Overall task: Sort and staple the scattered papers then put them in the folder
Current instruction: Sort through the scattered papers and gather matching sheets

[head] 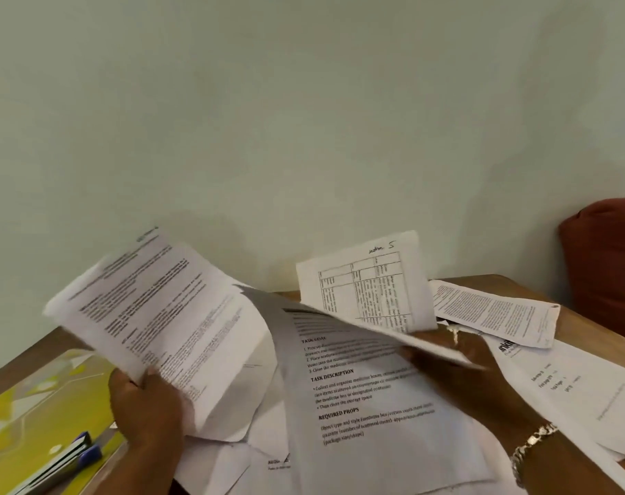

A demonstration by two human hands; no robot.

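Note:
My left hand (145, 405) grips the lower edge of a printed sheet (154, 312) and holds it raised and tilted to the left. My right hand (457, 366) pinches the corner of another sheet (343, 316) that lifts off a page headed "TASK GOAL" (371, 416). A table sheet marked "section 5" (368, 284) stands behind my right hand. More printed papers (493, 312) lie scattered on the wooden table (589, 330). A yellow folder (36, 416) lies at the left, with a blue and black stapler (68, 459) on it.
A plain pale wall rises right behind the table. A dark red cushion (607, 266) sits at the far right edge. A long white slip (568, 391) lies under my right forearm. A bracelet circles my right wrist.

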